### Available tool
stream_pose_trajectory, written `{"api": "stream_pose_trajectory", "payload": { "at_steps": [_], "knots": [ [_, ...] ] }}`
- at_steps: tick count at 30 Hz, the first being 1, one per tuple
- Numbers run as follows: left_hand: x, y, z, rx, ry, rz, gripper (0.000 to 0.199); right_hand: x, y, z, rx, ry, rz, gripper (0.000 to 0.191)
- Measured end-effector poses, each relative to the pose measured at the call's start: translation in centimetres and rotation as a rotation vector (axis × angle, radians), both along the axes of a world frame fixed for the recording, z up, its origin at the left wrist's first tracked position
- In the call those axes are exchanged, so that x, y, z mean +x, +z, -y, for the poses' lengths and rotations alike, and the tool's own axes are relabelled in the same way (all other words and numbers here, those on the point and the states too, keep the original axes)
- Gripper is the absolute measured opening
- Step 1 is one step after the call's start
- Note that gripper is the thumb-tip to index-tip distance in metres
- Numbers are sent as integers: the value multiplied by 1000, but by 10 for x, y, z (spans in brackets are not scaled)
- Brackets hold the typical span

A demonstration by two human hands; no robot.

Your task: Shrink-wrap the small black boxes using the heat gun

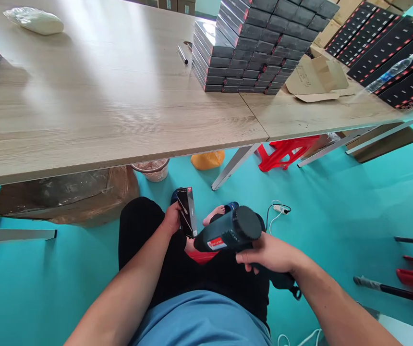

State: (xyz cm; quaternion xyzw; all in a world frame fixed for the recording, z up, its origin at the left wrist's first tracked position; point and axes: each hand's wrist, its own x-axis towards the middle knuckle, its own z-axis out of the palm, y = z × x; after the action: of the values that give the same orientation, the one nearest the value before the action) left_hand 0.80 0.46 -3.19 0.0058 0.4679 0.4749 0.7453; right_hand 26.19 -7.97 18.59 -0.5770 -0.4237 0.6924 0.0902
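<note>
Left grip [172, 218] closed round slim black box [188, 214], flat-sided, red at top end, at ten o'clock from heat gun [231, 228]. Right grip [266, 252] wrapped round gun's handle [278, 278]; gun dark plastic, rounded barrel, red-and-white label [216, 243]. Twelve o'clock from gun: blocky stack of glossy dark boxes [249, 57] on wood-grained tabletop [120, 110].

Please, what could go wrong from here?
If the heat gun in the right hand is running, it might burn the left hand, holding the small box nearby. The tall stack of boxes could topple if the table is bumped. A foot might catch the cords on the floor.
</note>
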Motion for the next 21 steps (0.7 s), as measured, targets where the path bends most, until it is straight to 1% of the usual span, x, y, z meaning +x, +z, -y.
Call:
{"api": "stream_pose_trajectory", "payload": {
  "at_steps": [2, 5, 6, 10, 14, 17, 19, 21],
  "knots": [
    [0, 2, -1, -3, -4, -43, 13, 3, -1, 10, -2, -36, 12, 14],
    [-1, 6, -3, -37, 30, -54, 14, 8, -3, 18, 46, -175, 8, 20],
    [-2, 6, -3, -45, 39, -56, 14, 10, -4, 19, 55, -199, 2, 22],
    [-2, 8, -5, -40, 89, -32, 19, 13, -12, 26, 23, -213, -45, 27],
    [-2, 6, -6, -50, 105, -22, 21, 7, -22, 34, 42, -285, -69, 32],
    [-4, 5, -6, -50, 108, -25, 20, 3, -27, 36, 17, -265, -81, 34],
    [-4, 6, -5, -48, 103, -21, 15, 2, -29, 35, 49, -266, -47, 34],
    [-5, 8, -4, -31, 98, -13, 13, 2, -27, 35, 105, -308, -16, 34]
  ]
}}
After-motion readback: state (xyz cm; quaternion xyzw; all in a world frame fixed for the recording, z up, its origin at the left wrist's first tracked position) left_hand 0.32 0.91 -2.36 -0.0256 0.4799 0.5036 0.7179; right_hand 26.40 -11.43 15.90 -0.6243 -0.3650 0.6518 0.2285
